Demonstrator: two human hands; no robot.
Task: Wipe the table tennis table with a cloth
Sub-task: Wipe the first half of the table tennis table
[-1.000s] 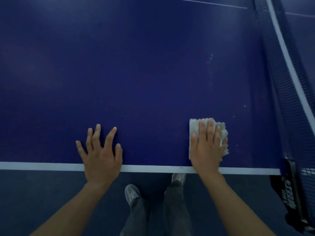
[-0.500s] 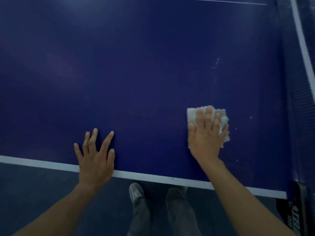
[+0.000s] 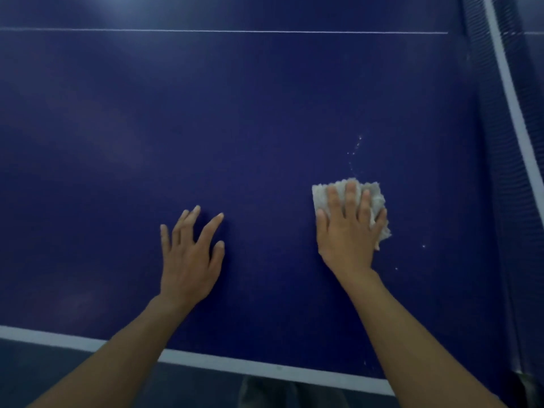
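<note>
Pressing palm-down on the cloth (image 3: pixel 319 195), the right hand (image 3: pixel 350 237) lies with its fingers straight and a little fanned. The hold is flat pressure from above, not a pinch. The cloth is a pale, nubbly pad folded to a roughly square shape. It sits on the right part of the blue table (image 3: pixel 235 119), near the net (image 3: pixel 500 160) but apart from it.

Its wavy far edge runs about parallel to the white edge line (image 3: pixel 235 364) on the table's near side. Its left edge runs straight away from the person, and a ragged corner sticks out on the right under the little finger. The hand covers most of the cloth, so its long axis cannot be told. The fingertips point away from the person, toward the thin white line (image 3: pixel 223 31) across the far part of the surface.

Just beyond the cloth's far edge a trail of small white specks (image 3: pixel 355 151) leads off over the blue — right where the fingertips point. A few more specks lie to the right of the wrist.

The left hand (image 3: pixel 188 260) rests flat on the table well to the left, fingers spread on bare surface. The net, dark mesh with a white top band (image 3: pixel 513 113), runs along the right side. Below the edge line is dim grey floor (image 3: pixel 44 375).
</note>
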